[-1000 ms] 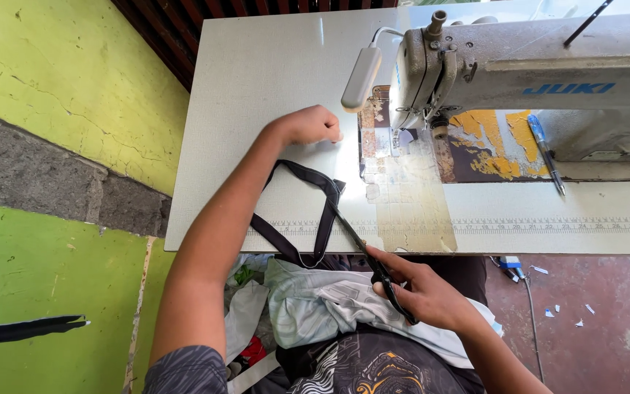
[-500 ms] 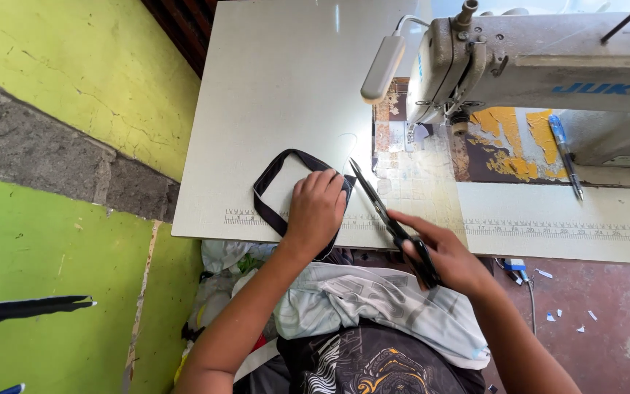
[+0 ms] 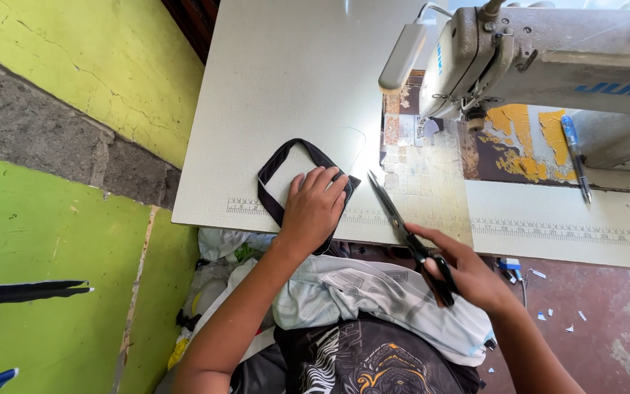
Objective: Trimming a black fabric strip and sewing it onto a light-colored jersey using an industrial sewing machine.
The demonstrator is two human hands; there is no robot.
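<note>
My left hand (image 3: 313, 208) lies flat on a looped black fabric strap (image 3: 280, 162) near the front edge of the white sewing table (image 3: 286, 80), pressing it down. Most of the loop shows to the left of and beyond my fingers. My right hand (image 3: 468, 273) grips the handles of black scissors (image 3: 401, 226), whose blades point up and left, their tips close to my left fingers and the strap's right end. The blades look nearly closed and apart from the strap.
A white industrial sewing machine (image 3: 534, 58) with a lamp stands at the back right. A blue pen (image 3: 574, 153) lies beside it. A printed ruler (image 3: 548, 232) runs along the table's front edge. Light cloth (image 3: 373, 292) rests on my lap. A green and yellow wall (image 3: 52, 241) stands to the left.
My left hand has pulled the strap back from near the machine to the front edge and now presses it flat. My right hand has brought the scissors up beside the strap.
</note>
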